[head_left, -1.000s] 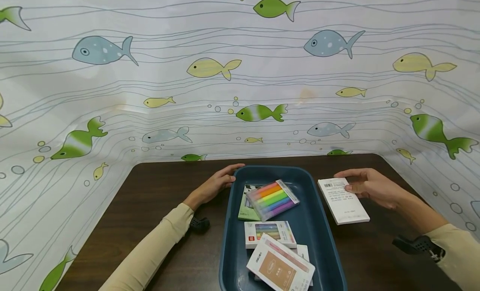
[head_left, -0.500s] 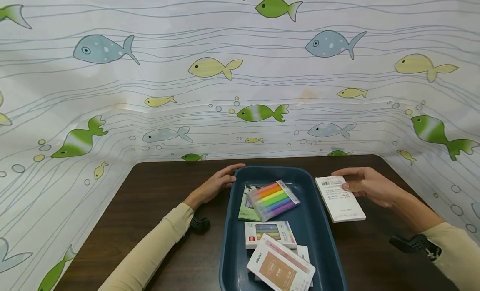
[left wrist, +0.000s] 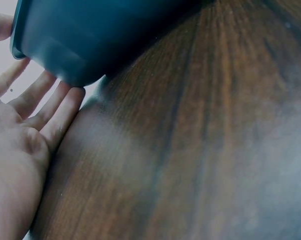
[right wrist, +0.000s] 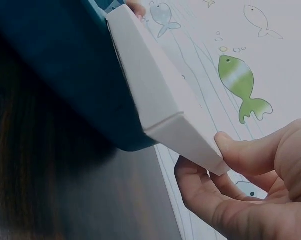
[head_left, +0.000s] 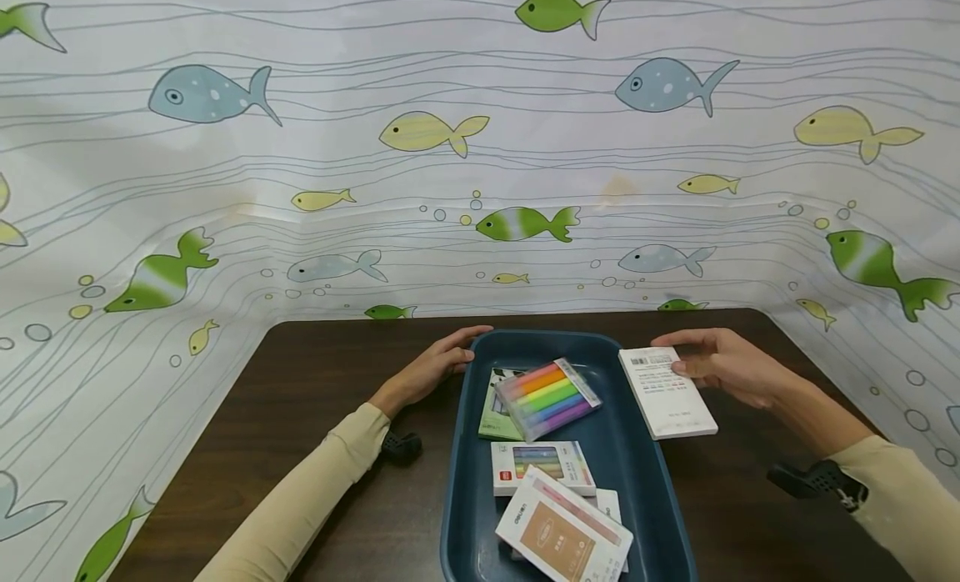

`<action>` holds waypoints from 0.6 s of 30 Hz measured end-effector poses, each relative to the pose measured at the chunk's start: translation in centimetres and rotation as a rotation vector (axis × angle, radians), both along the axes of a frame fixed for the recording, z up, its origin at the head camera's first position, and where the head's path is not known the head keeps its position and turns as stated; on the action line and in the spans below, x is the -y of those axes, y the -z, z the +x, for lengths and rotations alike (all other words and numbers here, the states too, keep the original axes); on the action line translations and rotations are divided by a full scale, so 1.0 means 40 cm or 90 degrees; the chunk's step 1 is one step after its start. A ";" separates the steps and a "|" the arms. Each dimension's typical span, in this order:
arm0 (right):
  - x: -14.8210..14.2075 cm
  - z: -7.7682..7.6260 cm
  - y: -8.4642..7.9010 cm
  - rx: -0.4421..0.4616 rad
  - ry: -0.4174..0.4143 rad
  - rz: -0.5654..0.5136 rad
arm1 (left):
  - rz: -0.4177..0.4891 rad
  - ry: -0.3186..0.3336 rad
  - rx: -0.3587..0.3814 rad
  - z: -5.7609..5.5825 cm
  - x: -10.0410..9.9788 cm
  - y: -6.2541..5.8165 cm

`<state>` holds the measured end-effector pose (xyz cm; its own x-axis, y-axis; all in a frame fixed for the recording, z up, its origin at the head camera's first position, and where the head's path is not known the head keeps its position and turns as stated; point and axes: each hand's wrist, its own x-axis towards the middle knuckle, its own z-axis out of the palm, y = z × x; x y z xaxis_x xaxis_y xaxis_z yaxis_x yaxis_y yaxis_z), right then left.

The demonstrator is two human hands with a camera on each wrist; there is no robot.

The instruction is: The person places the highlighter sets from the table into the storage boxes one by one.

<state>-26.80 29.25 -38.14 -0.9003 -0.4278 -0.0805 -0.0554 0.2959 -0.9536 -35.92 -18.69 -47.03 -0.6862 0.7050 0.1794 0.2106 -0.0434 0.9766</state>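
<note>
My right hand pinches a flat white box by its far right edge. In the right wrist view the thumb lies on one face of the white box and the fingers lie under it. The box is tilted, and its left side overlaps the right rim of the blue tray in the head view. My left hand rests at the tray's far left corner. In the left wrist view its fingers lie nearly straight against the tray's outer wall, with the thumb at the rim.
Inside the tray lie a clear case of rainbow-coloured markers, a green packet beneath it, a white box with a window and a white-and-tan box. A fish-patterned sheet hangs behind the dark wooden table.
My right hand has carried the white box left, from beside the tray until it overlaps the right rim in view. The left hand has stayed at the tray's corner.
</note>
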 end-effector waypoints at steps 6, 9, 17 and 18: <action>0.006 -0.006 0.002 0.005 -0.006 -0.006 | 0.005 0.004 0.000 -0.002 -0.002 0.000; 0.006 -0.008 0.002 0.012 -0.009 -0.010 | 0.002 0.005 -0.001 -0.002 -0.003 -0.003; 0.012 -0.015 0.001 0.014 -0.017 -0.003 | -0.001 0.000 -0.002 0.000 -0.002 -0.001; 0.013 -0.015 0.002 0.014 -0.018 -0.003 | 0.000 -0.001 -0.001 0.001 -0.002 -0.001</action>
<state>-27.42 28.73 -38.24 -0.8859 -0.4533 -0.0980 -0.0427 0.2901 -0.9560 -35.88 -18.61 -47.00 -0.6865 0.7044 0.1804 0.2125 -0.0429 0.9762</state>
